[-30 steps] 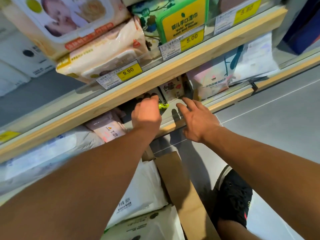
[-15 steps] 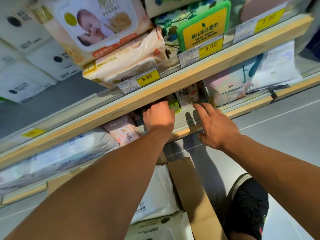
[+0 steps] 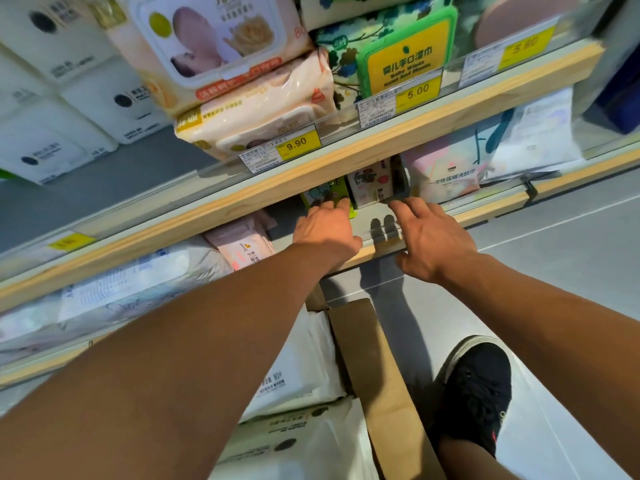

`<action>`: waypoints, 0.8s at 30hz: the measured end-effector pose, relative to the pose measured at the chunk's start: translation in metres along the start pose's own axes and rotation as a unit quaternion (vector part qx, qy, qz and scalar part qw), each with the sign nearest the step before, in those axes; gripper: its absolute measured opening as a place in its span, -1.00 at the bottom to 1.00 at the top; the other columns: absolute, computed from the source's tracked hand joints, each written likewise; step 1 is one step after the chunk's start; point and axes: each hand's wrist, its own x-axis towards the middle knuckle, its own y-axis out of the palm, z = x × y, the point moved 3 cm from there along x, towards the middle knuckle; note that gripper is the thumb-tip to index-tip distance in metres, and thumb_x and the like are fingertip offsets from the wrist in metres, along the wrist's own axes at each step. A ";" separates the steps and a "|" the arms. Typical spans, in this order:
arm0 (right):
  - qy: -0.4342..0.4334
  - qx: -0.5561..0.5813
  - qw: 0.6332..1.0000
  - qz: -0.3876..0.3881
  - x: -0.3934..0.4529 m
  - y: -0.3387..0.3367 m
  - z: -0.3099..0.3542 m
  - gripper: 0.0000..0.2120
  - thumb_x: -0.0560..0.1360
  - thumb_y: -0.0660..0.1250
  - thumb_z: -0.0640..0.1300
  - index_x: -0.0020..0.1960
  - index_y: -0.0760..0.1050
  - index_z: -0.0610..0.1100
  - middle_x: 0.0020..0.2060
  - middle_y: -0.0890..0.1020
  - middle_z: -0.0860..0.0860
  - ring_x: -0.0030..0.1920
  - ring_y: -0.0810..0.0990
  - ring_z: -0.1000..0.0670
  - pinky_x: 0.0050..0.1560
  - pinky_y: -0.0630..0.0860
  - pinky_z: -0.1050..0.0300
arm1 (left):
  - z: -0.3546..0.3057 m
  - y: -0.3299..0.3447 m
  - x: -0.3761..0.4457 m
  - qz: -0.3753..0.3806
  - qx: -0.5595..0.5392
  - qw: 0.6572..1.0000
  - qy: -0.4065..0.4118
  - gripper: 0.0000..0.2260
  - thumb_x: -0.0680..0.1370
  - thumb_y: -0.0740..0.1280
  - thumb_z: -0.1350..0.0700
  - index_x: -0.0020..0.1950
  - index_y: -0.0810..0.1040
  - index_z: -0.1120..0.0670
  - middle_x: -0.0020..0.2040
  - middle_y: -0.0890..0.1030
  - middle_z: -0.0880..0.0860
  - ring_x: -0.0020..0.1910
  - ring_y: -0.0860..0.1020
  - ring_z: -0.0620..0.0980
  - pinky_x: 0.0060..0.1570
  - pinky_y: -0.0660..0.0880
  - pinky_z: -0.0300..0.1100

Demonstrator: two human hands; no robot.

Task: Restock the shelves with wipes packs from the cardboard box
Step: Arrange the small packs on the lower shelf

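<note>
- Hands reach under a wooden shelf edge (image 3: 346, 161); my left hand (image 3: 327, 228) lays near-straight fingers on a small green wipes pack (image 3: 329, 195) standing on the lower shelf (image 3: 377, 220).
- My right hand (image 3: 433, 237) hovers beside it, fingers spread and holding nothing, tips near a white patterned pack (image 3: 370, 185).
- Below my arms, the cardboard box (image 3: 367, 358) sits on the floor with large white wipes packs (image 3: 294, 368) inside.
- Judging from this, restocking is partway: one small pack is being seated, and the box's packs remain to shelve.
</note>
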 end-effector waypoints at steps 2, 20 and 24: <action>0.002 -0.019 1.000 0.003 -0.005 -0.013 0.005 -0.22 0.39 0.45 0.05 0.48 0.15 -0.06 0.38 0.34 -0.08 0.39 0.29 -0.15 0.36 0.35 -0.05 | 0.001 -0.014 -0.010 -0.003 0.009 1.000 0.028 -0.35 0.49 0.30 -0.10 0.52 0.16 0.03 0.45 0.33 0.09 0.38 0.32 0.15 0.31 0.35 0.06; -0.100 -0.076 0.992 -0.025 -0.125 -0.125 0.229 -0.35 0.48 0.35 0.07 0.48 0.23 -0.13 0.38 0.37 -0.13 0.40 0.26 -0.17 0.36 0.25 0.02 | 0.152 -0.108 -0.271 -0.158 -0.043 0.981 0.100 -0.47 0.48 0.31 -0.09 0.43 0.36 0.02 0.39 0.42 0.05 0.32 0.39 0.12 0.27 0.40 0.02; -0.183 -0.137 0.974 -0.007 -0.136 -0.109 0.297 -0.36 0.49 0.33 0.07 0.49 0.22 -0.09 0.40 0.35 -0.10 0.43 0.23 -0.17 0.36 0.25 -0.01 | 0.202 -0.095 -0.318 -0.172 -0.025 0.981 0.082 -0.48 0.46 0.34 -0.06 0.40 0.39 0.03 0.35 0.46 0.08 0.28 0.43 0.14 0.21 0.43 0.05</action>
